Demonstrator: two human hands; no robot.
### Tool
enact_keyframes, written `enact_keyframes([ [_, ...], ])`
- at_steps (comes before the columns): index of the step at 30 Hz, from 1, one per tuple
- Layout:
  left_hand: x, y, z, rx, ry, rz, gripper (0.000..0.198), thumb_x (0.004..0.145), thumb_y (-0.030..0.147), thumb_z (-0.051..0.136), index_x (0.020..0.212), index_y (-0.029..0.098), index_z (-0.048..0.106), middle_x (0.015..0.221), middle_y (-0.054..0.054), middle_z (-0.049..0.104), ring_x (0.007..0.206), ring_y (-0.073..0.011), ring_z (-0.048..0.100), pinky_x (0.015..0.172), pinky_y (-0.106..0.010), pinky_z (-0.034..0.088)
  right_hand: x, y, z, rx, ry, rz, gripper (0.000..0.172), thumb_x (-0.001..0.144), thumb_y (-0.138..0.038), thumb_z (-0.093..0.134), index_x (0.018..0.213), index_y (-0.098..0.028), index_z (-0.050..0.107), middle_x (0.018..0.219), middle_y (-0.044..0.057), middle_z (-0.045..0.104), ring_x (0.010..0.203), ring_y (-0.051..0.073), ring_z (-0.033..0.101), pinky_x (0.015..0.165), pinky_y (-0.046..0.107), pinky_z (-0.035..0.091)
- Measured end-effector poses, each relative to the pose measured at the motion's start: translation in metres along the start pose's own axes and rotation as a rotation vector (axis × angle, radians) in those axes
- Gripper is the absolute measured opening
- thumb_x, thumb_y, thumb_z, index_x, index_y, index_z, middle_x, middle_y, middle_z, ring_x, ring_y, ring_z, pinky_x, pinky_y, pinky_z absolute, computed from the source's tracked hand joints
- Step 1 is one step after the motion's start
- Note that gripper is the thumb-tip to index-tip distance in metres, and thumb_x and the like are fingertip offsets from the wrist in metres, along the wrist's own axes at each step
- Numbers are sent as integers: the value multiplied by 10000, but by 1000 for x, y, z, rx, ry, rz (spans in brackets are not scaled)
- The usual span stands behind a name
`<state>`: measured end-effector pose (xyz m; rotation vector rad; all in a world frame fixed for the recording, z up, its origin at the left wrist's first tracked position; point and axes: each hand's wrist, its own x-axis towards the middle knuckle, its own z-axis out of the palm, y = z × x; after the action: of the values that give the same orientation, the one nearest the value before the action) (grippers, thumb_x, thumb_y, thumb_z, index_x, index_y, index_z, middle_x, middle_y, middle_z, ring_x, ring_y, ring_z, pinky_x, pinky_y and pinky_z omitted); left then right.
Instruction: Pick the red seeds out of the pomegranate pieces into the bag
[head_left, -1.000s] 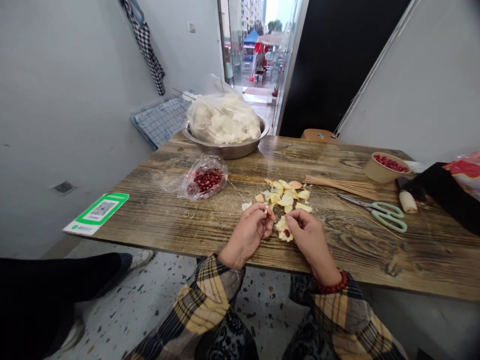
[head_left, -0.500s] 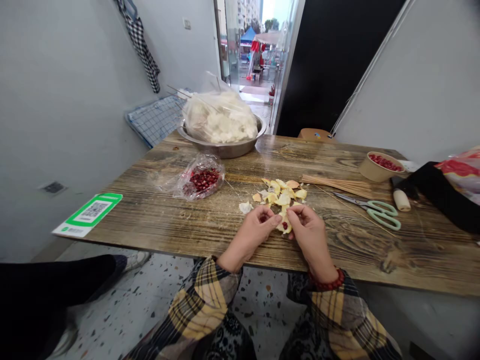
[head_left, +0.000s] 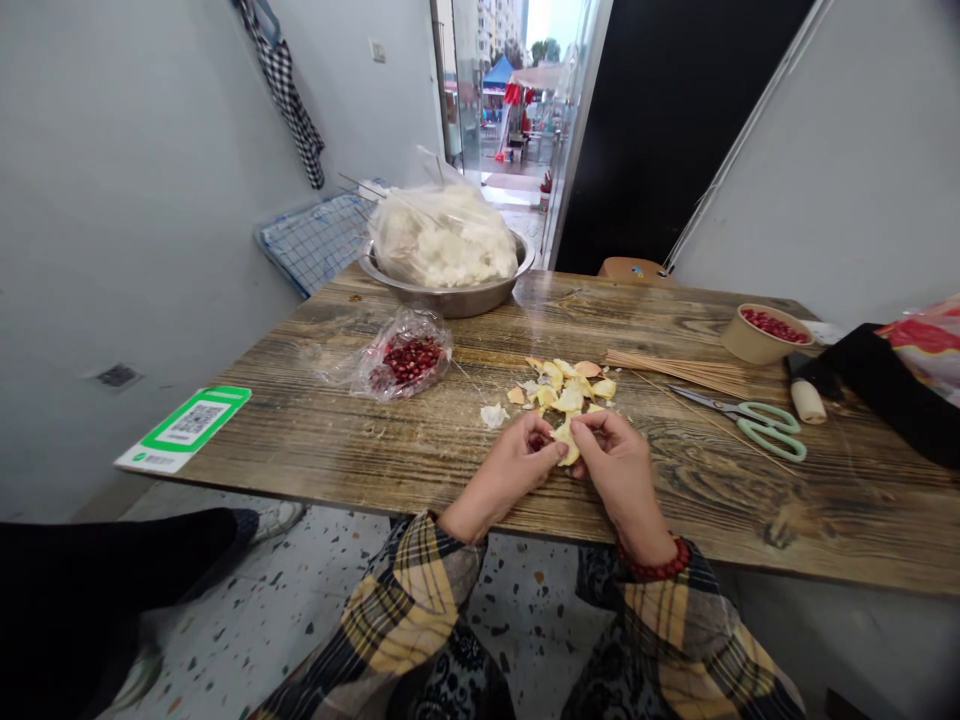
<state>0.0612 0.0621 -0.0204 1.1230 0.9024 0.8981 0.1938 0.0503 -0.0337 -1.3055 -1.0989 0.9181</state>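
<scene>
Both of my hands meet over the wooden table [head_left: 420,450] near its front edge. My left hand [head_left: 523,452] has its fingers curled round some dark red seeds, with thumb and fingertips on a pale yellow piece of peel [head_left: 567,442]. From the other side my right hand [head_left: 611,450] pinches the same piece. Just beyond them lies a pile of yellow peel scraps [head_left: 568,398], with a whitish scrap [head_left: 493,415] to its left. Red seeds [head_left: 409,360] fill an open clear plastic bag farther left.
A metal bowl [head_left: 450,300] holds a bag of white stuff at the back. Thin sticks [head_left: 675,370], green-handled scissors [head_left: 750,415], and a tub of red seeds [head_left: 757,342] are at right. A QR card [head_left: 187,425] lies left; a person's leg [head_left: 150,555] is below.
The peel piece has tilted up between my fingers, and the red seed seen on it earlier no longer shows. The whole view has shifted slightly.
</scene>
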Motion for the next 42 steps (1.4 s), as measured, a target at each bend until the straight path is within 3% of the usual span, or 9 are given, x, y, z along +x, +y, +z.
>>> enact_keyframes([
  [3,-1,0,1,-61,-28,-19,224,753,327,595,800,189,425,538,85,415,383,-38,321,370,-158,227,0,-1,0,6,9,10,252,746,-422,638,804,-181,595,593,-22,569,418,115,495,356,222,435],
  [8,2,-3,-1,-181,-9,-35,101,766,268,491,800,175,467,587,46,460,404,-59,425,345,-158,301,-1,-3,0,4,17,3,253,755,-420,635,809,-176,594,612,-11,590,411,113,502,358,223,427],
  [13,5,-2,-4,-330,-22,-63,180,782,337,522,788,159,493,655,20,483,423,-62,453,335,-159,301,-1,-2,0,24,30,-17,259,752,-418,647,807,-169,598,639,-13,590,415,108,508,360,218,430],
  [19,4,-1,-14,-539,-69,-69,252,841,359,511,830,115,572,739,-57,574,561,-94,522,456,-184,406,3,2,-6,60,133,-76,285,771,-427,633,874,-163,613,758,13,597,520,114,530,422,219,467],
  [22,3,-1,-18,-678,-57,-93,305,887,351,448,837,92,602,800,-102,611,648,-118,567,562,-210,469,7,7,-9,25,112,-106,309,787,-422,615,957,-164,621,866,52,628,623,141,575,535,261,505],
  [26,2,1,-20,-806,-33,-84,376,919,349,382,864,64,620,848,-139,633,769,-167,614,723,-274,512,10,15,-9,-155,76,-240,333,818,-385,570,1082,-190,626,1073,87,610,919,201,587,820,362,481],
  [28,1,4,-22,-843,-25,-52,398,922,361,373,878,53,622,877,-155,638,818,-188,623,783,-302,510,11,17,-9,-234,123,-313,324,837,-365,539,1100,-195,623,1101,92,594,974,209,567,834,366,472],
  [36,-3,29,-39,-905,114,68,451,907,412,390,835,42,637,924,-189,643,920,-222,627,905,-349,479,12,19,-7,-414,153,-481,299,856,-348,495,1077,-188,618,1075,98,596,946,216,570,721,342,514],
  [42,6,61,-73,-799,339,219,432,908,390,396,751,69,637,795,-138,645,822,-187,630,852,-326,502,12,20,-6,-458,103,-522,298,863,-352,488,1075,-187,616,1056,98,601,936,222,571,727,351,503],
])
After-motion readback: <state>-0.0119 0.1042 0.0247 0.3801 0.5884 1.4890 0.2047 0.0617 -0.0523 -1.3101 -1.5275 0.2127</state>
